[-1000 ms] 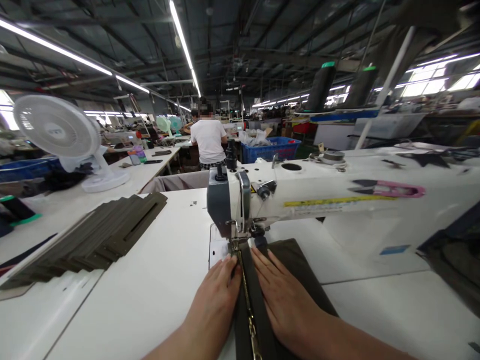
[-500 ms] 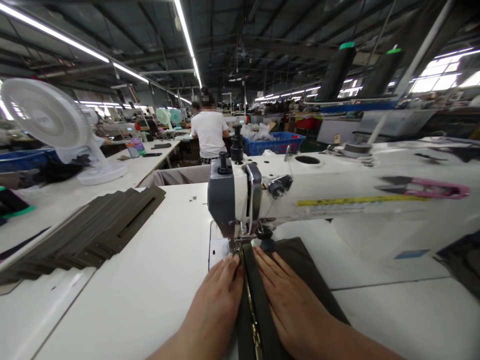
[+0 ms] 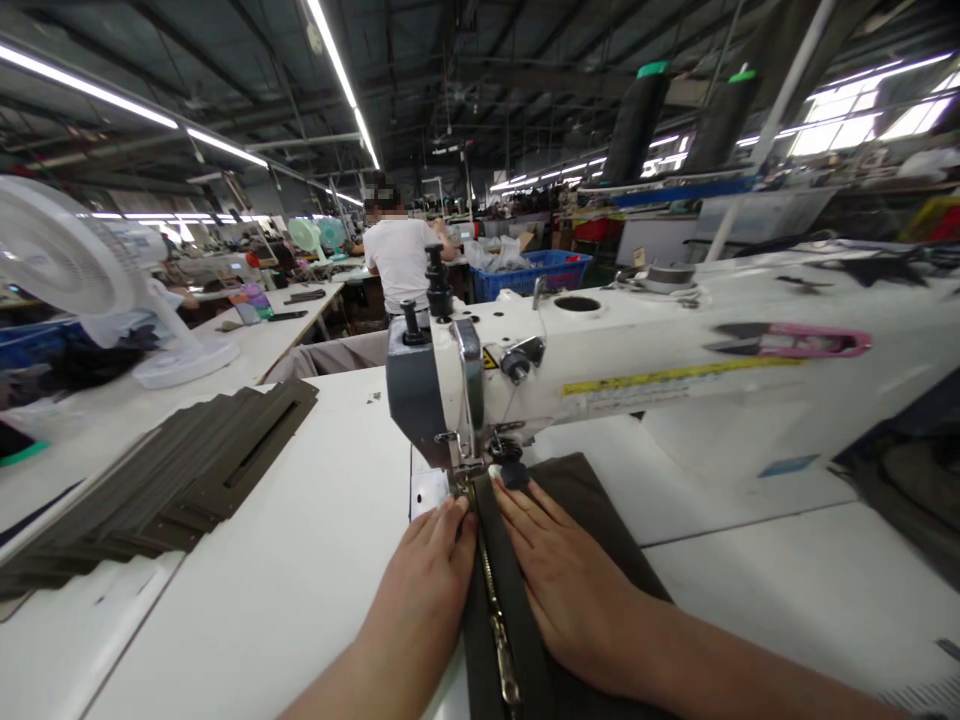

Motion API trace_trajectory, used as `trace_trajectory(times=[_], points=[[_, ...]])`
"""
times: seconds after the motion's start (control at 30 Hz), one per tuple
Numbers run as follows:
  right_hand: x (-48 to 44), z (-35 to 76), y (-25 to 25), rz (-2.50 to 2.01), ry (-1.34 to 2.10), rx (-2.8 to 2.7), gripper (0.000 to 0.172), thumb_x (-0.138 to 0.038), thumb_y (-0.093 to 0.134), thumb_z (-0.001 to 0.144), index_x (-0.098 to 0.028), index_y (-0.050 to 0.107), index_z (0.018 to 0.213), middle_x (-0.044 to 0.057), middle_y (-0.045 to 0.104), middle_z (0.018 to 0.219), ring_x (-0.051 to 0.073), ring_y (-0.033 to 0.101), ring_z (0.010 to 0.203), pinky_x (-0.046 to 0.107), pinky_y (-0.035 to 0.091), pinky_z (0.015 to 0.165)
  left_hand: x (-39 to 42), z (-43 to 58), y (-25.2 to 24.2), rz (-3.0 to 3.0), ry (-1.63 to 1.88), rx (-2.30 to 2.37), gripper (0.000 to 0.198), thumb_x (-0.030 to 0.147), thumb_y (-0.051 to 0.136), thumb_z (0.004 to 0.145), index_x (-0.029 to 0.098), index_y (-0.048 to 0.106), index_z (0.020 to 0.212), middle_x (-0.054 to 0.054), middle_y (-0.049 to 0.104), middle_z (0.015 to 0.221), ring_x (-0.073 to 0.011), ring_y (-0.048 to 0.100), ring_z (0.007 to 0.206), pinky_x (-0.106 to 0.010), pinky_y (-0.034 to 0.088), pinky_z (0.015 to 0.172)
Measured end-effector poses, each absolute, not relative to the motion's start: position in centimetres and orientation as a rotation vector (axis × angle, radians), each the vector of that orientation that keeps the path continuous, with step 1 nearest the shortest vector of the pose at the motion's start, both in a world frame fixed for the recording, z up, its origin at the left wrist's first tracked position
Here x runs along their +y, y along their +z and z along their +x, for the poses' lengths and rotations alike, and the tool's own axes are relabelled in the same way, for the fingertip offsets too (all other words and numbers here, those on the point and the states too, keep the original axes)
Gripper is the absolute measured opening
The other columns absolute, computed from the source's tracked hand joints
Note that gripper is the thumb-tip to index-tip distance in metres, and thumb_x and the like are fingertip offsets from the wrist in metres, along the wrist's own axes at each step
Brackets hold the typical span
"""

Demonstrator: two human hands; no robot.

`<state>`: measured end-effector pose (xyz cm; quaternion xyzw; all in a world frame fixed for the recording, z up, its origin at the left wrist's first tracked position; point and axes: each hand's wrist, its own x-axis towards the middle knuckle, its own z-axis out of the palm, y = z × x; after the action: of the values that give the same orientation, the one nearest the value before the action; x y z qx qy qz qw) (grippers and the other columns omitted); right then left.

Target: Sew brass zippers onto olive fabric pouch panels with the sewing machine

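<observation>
Head view: both of my hands are at the sewing machine [image 3: 622, 345], laid on dark olive fabric [image 3: 577, 490] with a brass zipper [image 3: 487, 570] running up it. The fabric sits on the white surface [image 3: 300, 570], its far end by the machine's foot, its near end running out of frame toward the near edge. Zipper pull [image 3: 504, 655] lies closer to that edge, between my wrists.

Left hand [image 3: 427, 565]: on the strip left of the zipper, fingers bunched, tips just short of the foot. Thumb area is shadowed, so I can't tell whether the left grip pinches cloth or only presses. Right hand [image 3: 566, 575]: right of the zipper, fingers extended and palm down. Right grip is flat, clamped on nothing. Both sets of fingertips point at the needle area.

Left part of the surface: fanned stack of olive pieces [image 3: 180, 475], its far corner near the far edge; the end piece shows a long slot. Pink-handled snips [image 3: 810, 341] lie on the machine arm, above a yellow measuring tape [image 3: 652, 377]. Beyond the far edge, a co-worker in a white top [image 3: 401, 260] faces away, left of a blue crate [image 3: 532, 275].
</observation>
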<state>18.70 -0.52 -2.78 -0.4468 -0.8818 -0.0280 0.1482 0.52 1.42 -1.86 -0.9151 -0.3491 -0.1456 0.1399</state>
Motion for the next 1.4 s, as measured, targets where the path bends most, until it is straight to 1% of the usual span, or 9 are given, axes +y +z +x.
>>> trace_trajectory(times=[0.4, 0.57, 0.73, 0.97, 1.03, 1.1, 1.2, 1.27, 1.4], points=[[-0.4, 18.5, -3.0, -1.265, -0.072, -2.49, 0.053, -0.018, 0.039, 0.085, -0.012, 0.031, 0.136, 0.012, 0.031, 0.14, 0.022, 0.021, 0.132, 0.043, 0.02, 0.109, 1.3, 0.9, -0.8, -2.679, -0.385, -1.056, 0.028, 0.006, 0.044, 0.082, 0.007, 0.054, 0.108, -0.016, 0.057, 0.109, -0.0252, 0.056, 0.099, -0.038, 0.051, 0.085], [-0.2, 18.5, -2.5, -1.273, 0.032, -2.488, 0.052, -0.02, 0.038, 0.086, -0.01, 0.031, 0.136, 0.014, 0.028, 0.141, 0.023, 0.022, 0.131, 0.044, 0.017, 0.109, 1.8, 1.0, -0.3, -2.733, -0.469, -1.06, 0.027, 0.007, 0.042, 0.084, 0.01, 0.054, 0.108, -0.014, 0.057, 0.104, -0.023, 0.057, 0.094, -0.038, 0.052, 0.082], [1.0, 18.2, -2.1, -1.285, 0.088, -2.459, 0.05, -0.024, 0.037, 0.087, -0.008, 0.034, 0.135, 0.016, 0.031, 0.14, 0.023, 0.029, 0.128, 0.043, 0.015, 0.109, 2.8, 0.7, 0.0, -2.805, -0.45, -1.085, 0.028, 0.008, 0.038, 0.086, 0.015, 0.056, 0.106, -0.01, 0.056, 0.1, -0.0202, 0.057, 0.089, -0.036, 0.052, 0.08], [-0.7, 18.8, -0.8, -1.177, 0.144, -2.403, 0.049, -0.026, 0.042, 0.083, -0.008, 0.041, 0.129, 0.017, 0.039, 0.135, 0.024, 0.032, 0.125, 0.043, 0.021, 0.106, 3.0, 0.5, 0.1, -2.807, -0.432, -1.132, 0.029, 0.007, 0.038, 0.085, 0.017, 0.059, 0.102, -0.008, 0.056, 0.096, -0.018, 0.058, 0.081, -0.035, 0.051, 0.077], [-2.5, 18.7, -1.0, -1.076, 0.101, -2.413, 0.052, -0.038, 0.052, 0.078, -0.009, 0.048, 0.121, 0.016, 0.049, 0.125, 0.026, 0.041, 0.117, 0.041, 0.03, 0.102, 2.7, 0.4, 0.1, -2.824, -0.423, -1.158, 0.031, 0.005, 0.041, 0.082, 0.017, 0.057, 0.107, -0.009, 0.056, 0.1, -0.0186, 0.058, 0.085, -0.035, 0.051, 0.079], [-4.0, 18.2, -1.7, -0.978, -0.051, -2.414, 0.042, -0.041, 0.06, 0.073, -0.012, 0.06, 0.103, 0.013, 0.059, 0.106, 0.026, 0.052, 0.101, 0.039, 0.041, 0.091, 2.5, 0.3, 0.0, -2.841, -0.422, -1.178, 0.033, 0.005, 0.044, 0.081, 0.016, 0.057, 0.109, -0.01, 0.057, 0.103, -0.0193, 0.058, 0.089, -0.034, 0.05, 0.081], [-5.2, 17.3, -3.2, -0.849, -0.403, -2.355, 0.011, -0.019, 0.056, 0.077, -0.013, 0.064, 0.08, 0.012, 0.064, 0.088, 0.024, 0.056, 0.085, 0.035, 0.048, 0.077, 2.0, 0.0, -0.1, -2.837, -0.433, -1.181, 0.035, 0.004, 0.047, 0.078, 0.015, 0.057, 0.109, -0.011, 0.057, 0.109, -0.021, 0.058, 0.097, -0.035, 0.05, 0.085], [-5.3, 16.7, -3.8, -0.786, -0.557, -2.291, 0.017, -0.009, 0.047, 0.075, -0.011, 0.064, 0.079, 0.014, 0.064, 0.087, 0.025, 0.057, 0.083, 0.037, 0.049, 0.075, 1.4, -0.3, -0.2, -2.821, -0.451, -1.151, 0.037, 0.003, 0.049, 0.075, 0.014, 0.058, 0.109, -0.011, 0.059, 0.111, -0.0225, 0.058, 0.1, -0.037, 0.05, 0.086], [-5.4, 16.1, -3.7, -0.727, -0.602, -2.3, 0.023, -0.004, 0.04, 0.074, -0.009, 0.063, 0.074, 0.011, 0.062, 0.068, 0.023, 0.057, 0.065, 0.035, 0.05, 0.061, -0.2, -0.7, -0.3, -2.789, -0.536, -1.054, 0.031, 0.006, 0.051, 0.076, 0.015, 0.061, 0.103, -0.01, 0.063, 0.107, -0.0223, 0.061, 0.096, -0.036, 0.053, 0.081]])
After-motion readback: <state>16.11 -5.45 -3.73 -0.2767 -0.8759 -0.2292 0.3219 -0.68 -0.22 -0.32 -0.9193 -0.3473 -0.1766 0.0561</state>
